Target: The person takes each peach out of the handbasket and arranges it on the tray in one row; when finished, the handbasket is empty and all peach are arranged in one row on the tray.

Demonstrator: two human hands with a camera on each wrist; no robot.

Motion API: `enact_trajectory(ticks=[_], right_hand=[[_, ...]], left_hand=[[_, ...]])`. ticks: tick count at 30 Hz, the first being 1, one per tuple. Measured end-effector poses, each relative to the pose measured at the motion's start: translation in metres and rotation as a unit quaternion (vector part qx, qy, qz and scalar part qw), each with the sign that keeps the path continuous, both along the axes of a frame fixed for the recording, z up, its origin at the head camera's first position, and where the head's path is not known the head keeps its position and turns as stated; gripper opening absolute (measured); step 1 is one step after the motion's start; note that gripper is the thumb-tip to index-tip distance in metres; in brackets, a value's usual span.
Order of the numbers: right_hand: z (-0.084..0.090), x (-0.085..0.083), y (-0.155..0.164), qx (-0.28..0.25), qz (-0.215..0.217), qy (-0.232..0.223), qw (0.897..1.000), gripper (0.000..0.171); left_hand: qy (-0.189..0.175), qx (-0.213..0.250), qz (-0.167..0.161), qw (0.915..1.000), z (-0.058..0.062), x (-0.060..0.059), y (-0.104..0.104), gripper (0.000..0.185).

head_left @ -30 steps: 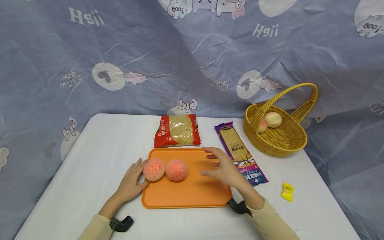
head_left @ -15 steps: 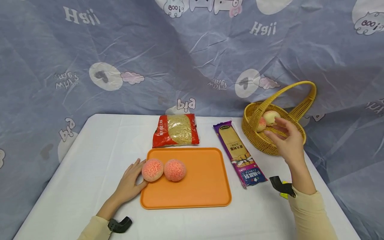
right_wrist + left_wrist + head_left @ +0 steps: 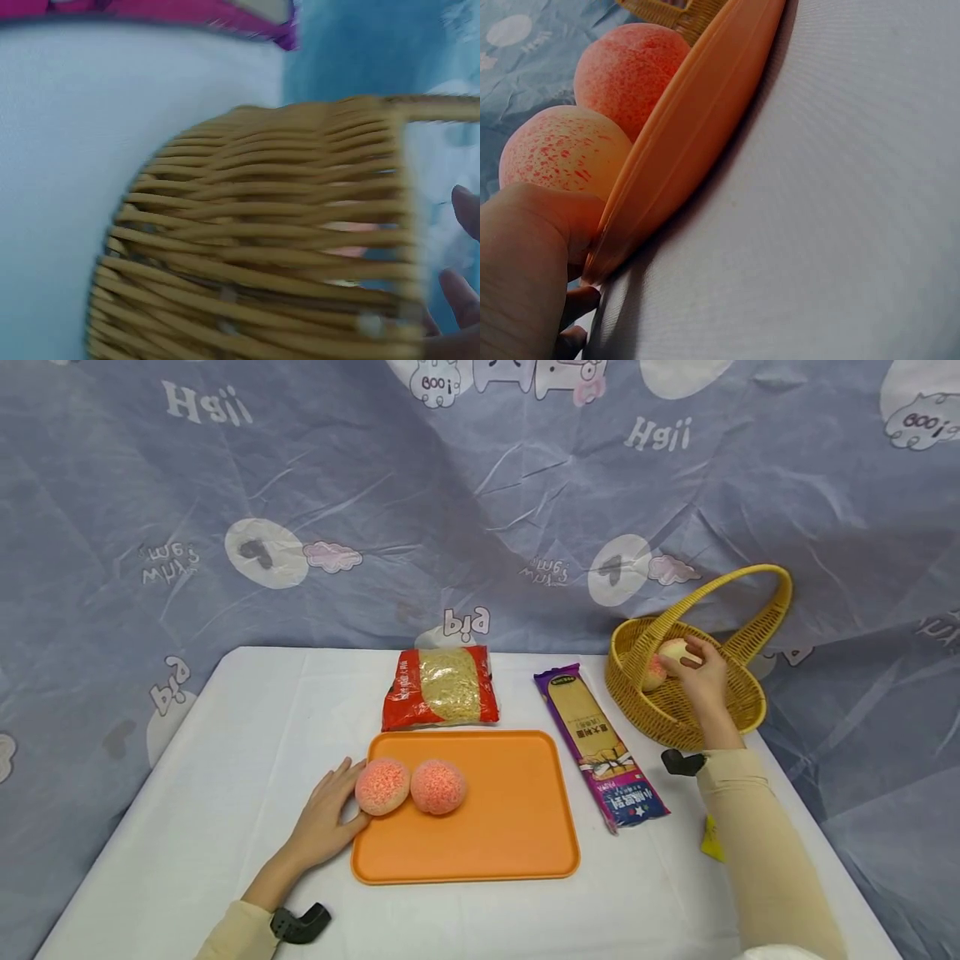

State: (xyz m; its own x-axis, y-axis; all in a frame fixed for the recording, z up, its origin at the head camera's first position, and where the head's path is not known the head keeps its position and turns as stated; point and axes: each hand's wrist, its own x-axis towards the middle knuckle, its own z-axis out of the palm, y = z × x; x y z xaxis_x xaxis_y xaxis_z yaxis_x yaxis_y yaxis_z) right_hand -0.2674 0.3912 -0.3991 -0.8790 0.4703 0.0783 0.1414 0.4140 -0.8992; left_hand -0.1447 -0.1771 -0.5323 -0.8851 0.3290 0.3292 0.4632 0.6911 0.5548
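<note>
Yellow weave forms the basket [image 3: 648, 718] at the far right corner of the desk [image 3: 187, 827]; inside, toward its far rim, the pale peach [image 3: 672, 648] lies next to a pinker peach [image 3: 654, 675]. Of the hands, the right [image 3: 703, 681] reaches over the basket with finger and thumb parted at the pale peach; no closed grip shows, and contact cannot be confirmed. The left hand [image 3: 327, 814] lies relaxed at the left edge of the orange tray [image 3: 510, 835], thumb at the rim, beside the nearer of two peaches [image 3: 382, 786]. Handling, by judgement: expect a light, fairly firm body with a matte, low-slip skin; its round form is likely to roll if pushed off-centre. Take hold across the widest girth, thumb opposite fingers, with moderate pressure to avoid denting. Lift vertically, keeping clear of the handle [image 3: 768, 612].
</note>
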Motion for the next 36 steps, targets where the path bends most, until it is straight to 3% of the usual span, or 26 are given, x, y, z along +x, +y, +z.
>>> enact_trajectory(ticks=[6,13,16,19,25,31,36], right_hand=[[-0.023,-0.022,0.012,-0.081,0.001,-0.085,0.993,0.075],[-0.029,-0.028,0.016,-0.202,0.084,-0.146,0.965,0.082],[-0.028,-0.030,0.014,-0.195,0.106,-0.148,0.964,0.083],[-0.027,-0.031,0.014,-0.193,0.096,-0.146,0.965,0.082],[-0.029,-0.032,0.016,-0.225,0.094,-0.143,0.959,0.080],[-0.034,-0.036,0.016,-0.168,0.115,-0.157,0.966,0.080],[-0.035,-0.034,0.019,-0.159,0.102,-0.137,0.972,0.078]], left_hand=[[-0.009,0.000,0.002,1.0000,-0.002,0.002,0.000,0.072],[0.002,0.002,0.004,1.0000,-0.004,0.005,-0.001,0.070],[0.006,0.004,0.003,1.0000,-0.004,0.005,-0.002,0.070],[0.009,0.003,0.003,1.0000,-0.004,0.004,-0.002,0.070],[0.012,0.002,0.003,0.9999,-0.003,0.002,-0.001,0.070],[0.007,0.000,0.002,1.0000,-0.003,0.002,-0.001,0.069],[0.008,-0.002,-0.001,1.0000,-0.001,0.000,0.000,0.069]])
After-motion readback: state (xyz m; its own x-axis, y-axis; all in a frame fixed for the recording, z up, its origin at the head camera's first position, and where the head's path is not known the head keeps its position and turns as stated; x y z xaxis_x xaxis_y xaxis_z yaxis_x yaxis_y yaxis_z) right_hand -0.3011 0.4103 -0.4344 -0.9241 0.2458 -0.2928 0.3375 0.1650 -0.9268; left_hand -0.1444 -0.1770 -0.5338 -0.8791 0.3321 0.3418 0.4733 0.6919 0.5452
